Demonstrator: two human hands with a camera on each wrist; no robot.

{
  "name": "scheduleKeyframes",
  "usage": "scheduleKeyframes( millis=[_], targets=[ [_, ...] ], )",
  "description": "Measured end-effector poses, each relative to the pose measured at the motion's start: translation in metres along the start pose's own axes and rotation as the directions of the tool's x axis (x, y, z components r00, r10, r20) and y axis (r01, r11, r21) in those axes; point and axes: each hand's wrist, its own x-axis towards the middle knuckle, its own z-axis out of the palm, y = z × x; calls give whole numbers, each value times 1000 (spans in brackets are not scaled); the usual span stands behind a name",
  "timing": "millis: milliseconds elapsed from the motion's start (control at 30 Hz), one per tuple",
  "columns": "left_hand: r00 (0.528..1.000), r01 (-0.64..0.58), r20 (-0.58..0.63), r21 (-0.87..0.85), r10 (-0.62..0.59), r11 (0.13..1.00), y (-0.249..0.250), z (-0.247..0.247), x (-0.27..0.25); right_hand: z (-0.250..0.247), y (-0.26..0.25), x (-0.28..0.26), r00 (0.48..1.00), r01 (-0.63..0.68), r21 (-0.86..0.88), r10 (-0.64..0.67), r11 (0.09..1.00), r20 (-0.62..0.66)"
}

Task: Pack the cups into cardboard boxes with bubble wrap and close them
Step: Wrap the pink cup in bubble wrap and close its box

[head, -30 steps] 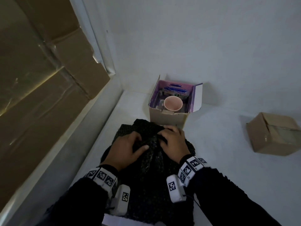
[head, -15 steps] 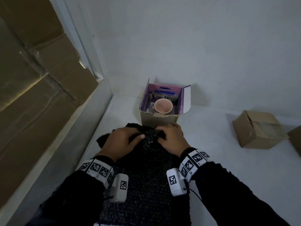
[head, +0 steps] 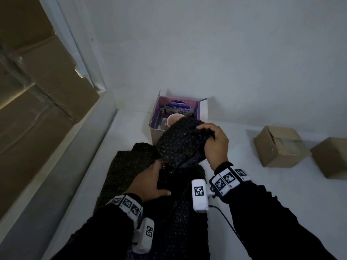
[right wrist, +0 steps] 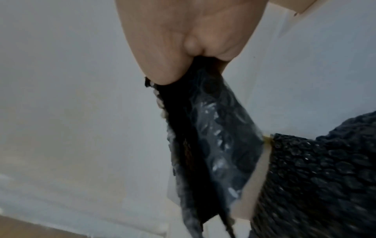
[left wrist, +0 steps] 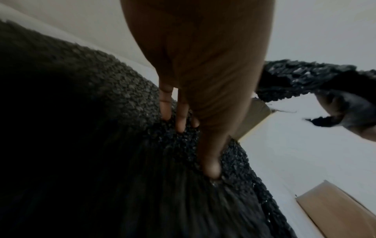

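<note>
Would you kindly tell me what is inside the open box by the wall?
A pink cup sits inside the open box. Black bubble wrap held by the right hand covers its near side and the box floor.

Open box at frame centre: mouth partly screened by a raised fold of black bubble wrap. Cup inside; free gap only at the box's upper left. Bare bench right of centre gives a clear lane up to two closed boxes at the right edge. Cardboard sheets block the left. Wall closes the top.
</note>
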Motion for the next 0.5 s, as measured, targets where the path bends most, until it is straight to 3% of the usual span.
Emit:
scheduleKeyframes(
  millis=[133, 233, 300, 400, 500],
  targets=[
    [998, 37, 48, 193, -47, 980, -4, 3, 9, -7, -4, 19, 975, -190, 219, 209, 957, -69],
    [975, 65, 170, 404, -145, 912, -9, 0, 10, -9, -16, 31, 976, -187, 387, 217, 903, -35],
    [966, 68, 180, 512, -185, 856, -5, 1, 10, -7, -21, 40, 980, -137, 318, 175, 938, -94],
    [980, 79, 113, 530, -163, 845, 0, 1, 14, -3, -22, 61, 989, -28, 104, 43, 994, -144],
    [985, 25, 147, 391, -89, 920, 7, -24, 23, 1, -24, 81, 990, 102, -14, -103, 995, -101]
  ],
)
